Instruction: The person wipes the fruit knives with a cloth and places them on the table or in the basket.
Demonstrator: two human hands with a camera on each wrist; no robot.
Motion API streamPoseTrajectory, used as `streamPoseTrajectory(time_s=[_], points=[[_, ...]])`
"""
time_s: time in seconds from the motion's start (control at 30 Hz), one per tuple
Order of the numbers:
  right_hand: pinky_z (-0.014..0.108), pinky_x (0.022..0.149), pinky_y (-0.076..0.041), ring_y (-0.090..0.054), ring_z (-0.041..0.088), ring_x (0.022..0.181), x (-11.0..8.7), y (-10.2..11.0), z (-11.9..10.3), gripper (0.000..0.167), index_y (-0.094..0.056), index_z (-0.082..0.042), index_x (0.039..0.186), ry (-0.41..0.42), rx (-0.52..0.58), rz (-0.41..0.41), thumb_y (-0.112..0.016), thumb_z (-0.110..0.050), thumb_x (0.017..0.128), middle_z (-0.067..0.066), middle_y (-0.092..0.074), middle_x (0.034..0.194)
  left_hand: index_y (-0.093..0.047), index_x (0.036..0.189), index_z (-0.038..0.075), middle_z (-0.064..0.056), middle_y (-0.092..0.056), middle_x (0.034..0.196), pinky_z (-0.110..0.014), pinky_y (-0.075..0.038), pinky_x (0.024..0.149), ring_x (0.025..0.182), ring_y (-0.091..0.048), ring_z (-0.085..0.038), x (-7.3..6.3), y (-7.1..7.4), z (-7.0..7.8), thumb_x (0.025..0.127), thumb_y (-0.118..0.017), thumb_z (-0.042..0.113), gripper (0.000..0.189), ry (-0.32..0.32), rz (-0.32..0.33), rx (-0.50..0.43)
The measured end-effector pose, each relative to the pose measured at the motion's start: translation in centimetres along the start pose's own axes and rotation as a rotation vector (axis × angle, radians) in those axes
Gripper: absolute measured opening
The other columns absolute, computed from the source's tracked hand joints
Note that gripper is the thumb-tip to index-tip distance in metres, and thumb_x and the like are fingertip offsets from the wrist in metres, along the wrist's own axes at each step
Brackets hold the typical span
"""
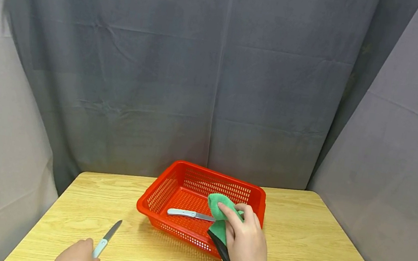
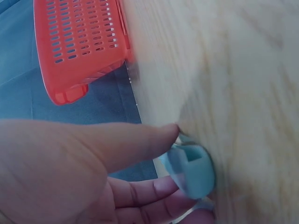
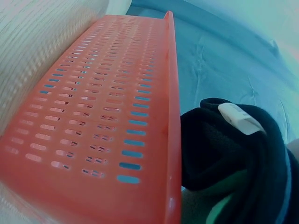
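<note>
My left hand (image 1: 75,256) pinches a small knife by its pale blue handle (image 1: 100,247) at the table's front left, blade pointing away and to the right. From the left wrist, the butt of the knife (image 2: 198,175) shows between thumb and fingers, low over the wood. My right hand (image 1: 251,246) grips a green cloth (image 1: 220,206) with a black side, held over the right part of a red plastic basket (image 1: 143,205). Inside that basket lies another knife (image 1: 182,213) with a whitish handle, its blade partly hidden by the cloth. A white tag (image 3: 240,118) shows on the cloth's black side.
The perforated basket wall (image 3: 159,140) stands close beside the right hand. A light wooden table (image 1: 308,249) carries everything. Grey curtains (image 1: 153,74) hang behind it and along both sides.
</note>
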State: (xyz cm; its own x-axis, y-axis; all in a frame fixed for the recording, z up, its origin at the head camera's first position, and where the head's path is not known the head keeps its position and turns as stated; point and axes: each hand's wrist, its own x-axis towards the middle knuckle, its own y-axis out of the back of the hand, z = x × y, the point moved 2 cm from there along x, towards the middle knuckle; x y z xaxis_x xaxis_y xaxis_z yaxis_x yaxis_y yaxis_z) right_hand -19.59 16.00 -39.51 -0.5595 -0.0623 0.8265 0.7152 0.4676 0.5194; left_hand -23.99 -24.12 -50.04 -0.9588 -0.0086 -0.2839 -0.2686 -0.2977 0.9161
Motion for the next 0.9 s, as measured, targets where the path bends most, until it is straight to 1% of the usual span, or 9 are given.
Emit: streamPoseTrajectory(time_s=[0.2,0.33,0.43,0.53,0.63,0.7,0.8,0.9], points=[[0.032,0.060,-0.054,-0.061,0.022,0.084,-0.01,-0.02,0.03,0.053,-0.077,-0.026,0.119,0.002,0.002,0.003,-0.083,0.006,0.077,0.008,-0.062,0.104,-0.062,0.095,-0.006,-0.007,-0.062,0.078,-0.043,-0.055,0.069,0.073,-0.063,-0.022,-0.01,0.03,-0.14,0.091,-0.077,0.018,0.029,0.014,-0.019,-0.021],[0.033,0.061,-0.054,-0.061,0.022,0.083,-0.01,-0.02,0.03,0.053,-0.077,-0.026,0.119,0.007,0.003,0.008,-0.083,0.006,0.077,0.008,-0.062,0.104,-0.062,0.090,-0.004,-0.007,-0.060,0.076,-0.041,-0.053,0.069,0.071,-0.059,-0.022,0.00,0.04,-0.16,0.093,-0.073,0.017,0.024,0.023,-0.035,-0.030],[0.033,0.061,-0.054,-0.061,0.022,0.083,0.00,-0.03,0.02,0.054,-0.077,-0.026,0.119,0.007,0.002,0.006,-0.084,0.006,0.076,0.008,-0.062,0.104,-0.061,0.087,-0.002,-0.007,-0.058,0.076,-0.039,-0.050,0.068,0.070,-0.056,-0.022,0.00,0.16,-0.09,0.095,-0.070,0.018,0.023,0.035,-0.049,-0.043],[0.033,0.061,-0.054,-0.061,0.022,0.084,0.00,-0.06,0.02,0.054,-0.077,-0.026,0.119,0.007,0.000,0.004,-0.084,0.006,0.076,0.008,-0.062,0.104,-0.057,0.091,-0.004,-0.009,-0.056,0.077,-0.038,-0.048,0.068,0.070,-0.054,-0.023,0.10,0.32,-0.06,0.099,-0.066,0.021,0.028,0.055,-0.061,-0.063],[0.033,0.062,-0.055,-0.062,0.023,0.084,0.00,-0.08,0.05,0.054,-0.077,-0.026,0.119,0.006,-0.002,0.005,-0.084,0.006,0.076,0.008,-0.062,0.104,-0.052,0.098,-0.008,-0.011,-0.055,0.078,-0.039,-0.047,0.069,0.071,-0.053,-0.025,0.24,0.41,-0.07,0.103,-0.061,0.023,0.032,0.075,-0.073,-0.095],[0.033,0.062,-0.055,-0.062,0.023,0.084,-0.01,-0.10,0.08,0.054,-0.077,-0.026,0.119,0.005,-0.002,0.005,-0.083,0.006,0.076,0.008,-0.062,0.104,-0.050,0.101,-0.011,-0.012,-0.054,0.078,-0.039,-0.046,0.069,0.070,-0.054,-0.025,0.28,0.43,-0.07,0.104,-0.058,0.023,0.035,0.076,-0.074,-0.116],[0.034,0.062,-0.055,-0.062,0.023,0.085,-0.02,-0.14,0.11,0.054,-0.077,-0.026,0.119,0.005,-0.002,0.003,-0.083,0.006,0.076,0.008,-0.062,0.105,-0.047,0.107,-0.015,-0.013,-0.056,0.080,-0.039,-0.046,0.069,0.071,-0.054,-0.026,0.22,0.60,-0.03,0.105,-0.056,0.022,0.039,0.060,-0.059,-0.137],[0.034,0.062,-0.055,-0.062,0.023,0.084,-0.03,-0.18,0.15,0.055,-0.077,-0.026,0.119,0.007,-0.001,0.004,-0.083,0.006,0.076,0.008,-0.062,0.105,-0.046,0.111,-0.018,-0.013,-0.056,0.080,-0.040,-0.046,0.067,0.070,-0.054,-0.025,0.01,0.94,0.11,0.105,-0.054,0.022,0.041,0.024,-0.013,-0.150]])
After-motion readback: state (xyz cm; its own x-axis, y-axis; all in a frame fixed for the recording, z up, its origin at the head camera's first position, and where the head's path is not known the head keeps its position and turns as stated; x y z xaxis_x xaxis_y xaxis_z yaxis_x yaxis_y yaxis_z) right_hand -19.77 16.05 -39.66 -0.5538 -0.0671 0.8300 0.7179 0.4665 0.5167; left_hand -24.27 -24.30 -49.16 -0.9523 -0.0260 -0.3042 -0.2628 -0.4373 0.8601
